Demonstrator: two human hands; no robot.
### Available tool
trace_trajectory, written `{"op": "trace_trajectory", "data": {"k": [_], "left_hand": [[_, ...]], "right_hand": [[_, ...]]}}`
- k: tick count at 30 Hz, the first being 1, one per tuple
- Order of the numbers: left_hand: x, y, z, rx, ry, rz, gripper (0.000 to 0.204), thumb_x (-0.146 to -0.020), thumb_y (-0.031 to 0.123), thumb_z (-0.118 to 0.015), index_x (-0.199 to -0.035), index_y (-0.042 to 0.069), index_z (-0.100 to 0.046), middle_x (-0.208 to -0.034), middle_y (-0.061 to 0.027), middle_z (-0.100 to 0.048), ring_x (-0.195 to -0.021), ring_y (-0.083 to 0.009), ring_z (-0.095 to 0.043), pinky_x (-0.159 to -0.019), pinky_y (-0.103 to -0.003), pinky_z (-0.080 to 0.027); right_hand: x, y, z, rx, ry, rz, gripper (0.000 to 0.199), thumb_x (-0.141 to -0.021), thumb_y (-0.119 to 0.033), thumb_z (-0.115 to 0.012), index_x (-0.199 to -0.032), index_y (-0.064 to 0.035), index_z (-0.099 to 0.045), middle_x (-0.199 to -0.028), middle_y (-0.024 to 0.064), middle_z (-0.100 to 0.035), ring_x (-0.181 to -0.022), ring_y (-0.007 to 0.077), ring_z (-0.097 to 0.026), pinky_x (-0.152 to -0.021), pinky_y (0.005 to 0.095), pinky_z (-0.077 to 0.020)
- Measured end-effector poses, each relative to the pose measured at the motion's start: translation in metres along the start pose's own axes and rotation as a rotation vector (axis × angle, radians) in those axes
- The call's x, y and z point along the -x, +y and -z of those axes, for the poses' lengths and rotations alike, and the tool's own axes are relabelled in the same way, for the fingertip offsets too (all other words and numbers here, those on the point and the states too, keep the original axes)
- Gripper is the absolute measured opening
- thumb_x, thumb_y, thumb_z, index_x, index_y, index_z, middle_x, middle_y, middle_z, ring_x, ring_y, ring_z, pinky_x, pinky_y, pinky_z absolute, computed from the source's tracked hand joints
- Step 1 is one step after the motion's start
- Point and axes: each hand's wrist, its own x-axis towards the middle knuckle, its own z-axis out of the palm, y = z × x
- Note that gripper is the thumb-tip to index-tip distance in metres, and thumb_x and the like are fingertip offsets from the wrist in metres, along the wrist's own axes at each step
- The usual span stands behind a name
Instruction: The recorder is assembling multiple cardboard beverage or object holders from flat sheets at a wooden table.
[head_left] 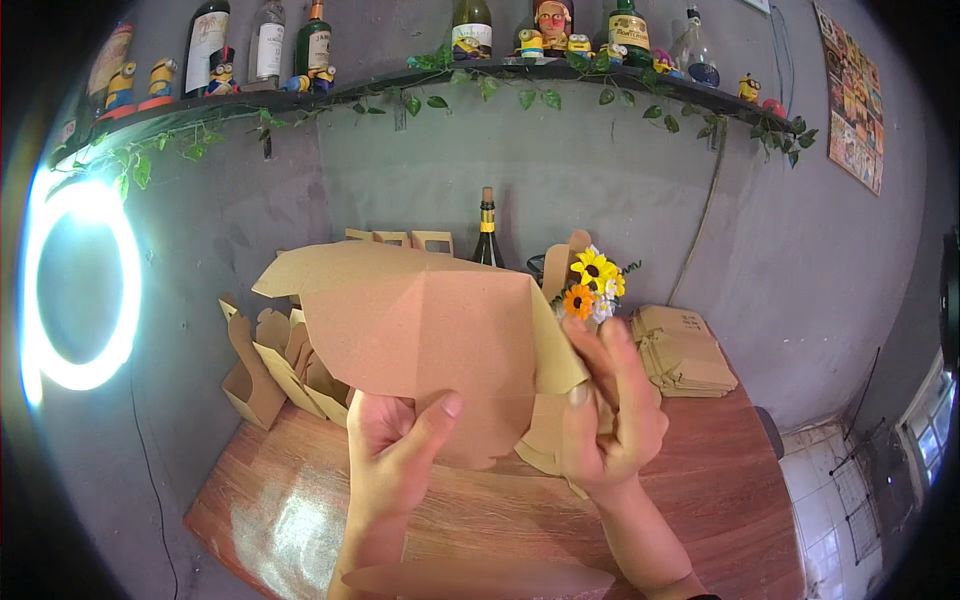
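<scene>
I've got the flat brown cardboard cut-out [420, 330] raised above the wooden desk [720, 480], left hand [395, 450] and right hand [610, 410] fingers clamped on it, mid-fold; next, I judge, crease its panels

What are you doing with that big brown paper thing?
A person holds a flat brown cardboard cutout up over a wooden table, with the left hand at its lower edge and the right hand at its right side. Folded cardboard carriers stand behind on the left, a flat stack lies on the right, and a bottle and flowers stand at the back.
</scene>
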Motion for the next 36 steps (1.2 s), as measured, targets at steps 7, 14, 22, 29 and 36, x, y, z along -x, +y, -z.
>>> {"op": "trace_trajectory", "data": {"k": [7,14,22,29,36], "left_hand": [[0.000,0.001,-0.004,0.021,0.109,-0.131,0.042,-0.085,-0.003,-0.060,-0.124,-0.007,-0.046,-0.117,-0.0127,-0.058,-0.106,-0.0173,-0.057,-0.089,-0.031,-0.045],[0.004,0.003,0.002,0.008,0.075,-0.057,0.032,-0.084,-0.001,-0.062,-0.115,-0.008,-0.055,-0.110,-0.0124,-0.062,-0.100,-0.0161,-0.059,-0.086,-0.030,-0.045],[0.005,0.006,0.003,-0.053,0.023,-0.066,0.033,-0.082,0.001,-0.067,-0.111,-0.008,-0.057,-0.105,-0.0109,-0.065,-0.093,-0.0151,-0.062,-0.079,-0.028,-0.049],[0.006,0.016,0.003,-0.397,-0.015,-0.026,0.025,-0.079,0.001,-0.071,-0.102,-0.006,-0.064,-0.094,-0.0080,-0.069,-0.084,-0.0121,-0.064,-0.072,-0.026,-0.052],[0.002,0.019,0.008,-0.819,0.167,-0.151,0.030,-0.077,0.000,-0.073,-0.105,-0.004,-0.063,-0.096,-0.0091,-0.069,-0.086,-0.0124,-0.065,-0.072,-0.026,-0.052]], "right_hand": [[0.001,-0.013,-0.004,-0.331,-0.044,-0.094,0.056,-0.083,0.004,-0.059,-0.134,0.0137,-0.039,-0.118,0.0281,-0.061,-0.117,0.0301,-0.059,-0.100,0.0353,-0.0437],[0.000,-0.014,-0.012,-0.505,-0.091,-0.356,0.065,-0.081,0.004,-0.069,-0.137,0.0083,-0.036,-0.136,0.0222,-0.048,-0.123,0.0293,-0.052,-0.101,0.0390,-0.0432],[-0.014,-0.014,-0.006,-0.498,-0.161,-0.442,0.079,-0.077,-0.005,-0.077,-0.142,0.0033,-0.032,-0.141,0.0216,-0.042,-0.125,0.0289,-0.050,-0.099,0.0387,-0.0449],[-0.015,0.001,0.009,-0.255,-0.421,-0.419,0.071,-0.073,-0.015,-0.081,-0.135,-0.0056,-0.048,-0.135,0.0154,-0.052,-0.116,0.0208,-0.058,-0.095,0.0357,-0.0486],[0.011,-0.003,-0.021,-0.361,-0.222,-0.703,0.045,-0.079,-0.011,-0.076,-0.121,-0.0075,-0.060,-0.114,0.0107,-0.066,-0.097,0.0123,-0.066,-0.076,0.0261,-0.0554]]}}
